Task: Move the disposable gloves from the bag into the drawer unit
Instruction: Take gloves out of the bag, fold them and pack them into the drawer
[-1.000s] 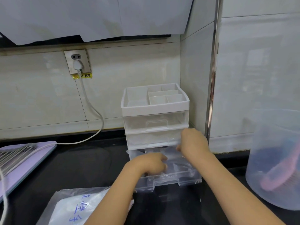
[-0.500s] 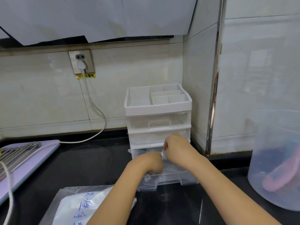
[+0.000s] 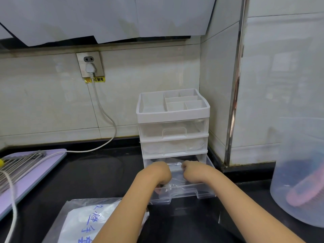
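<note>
**Head view: disposable gloves [image 3: 175,175] being packed into the bottom drawer [image 3: 182,192]**

Drawer unit [image 3: 172,120] stands in the wall corner on the black countertop [image 3: 98,174]. Its top two drawers are closed and the lowest is pulled well out.

Left hand [image 3: 158,172] and right hand [image 3: 194,172] both reach down into it, close together, knuckles up. The fingers of each are curled and clenched on the clear crumpled film between them. The fingertips are mostly hidden under the hands.

The film lies inside the drawer, bunched toward the middle and front.

Bag [image 3: 87,220], marked in blue handwriting, lies flat on the counter under the left forearm. I cannot tell whether more gloves remain in it.

Likely step: tucking and flattening the bundle.

Risks from here:
- The film looks thin and springy. Let go loose, it may puff above the drawer rim and catch under the frame when the drawer is pushed in.
- Film clinging to the fingers could be dragged back out as the hands lift.
- The drawer sits far out, so pressing down on its front could tip it off its track or shift the light unit.
- The left forearm rests across the bag and could sweep it toward the counter edge.
</note>
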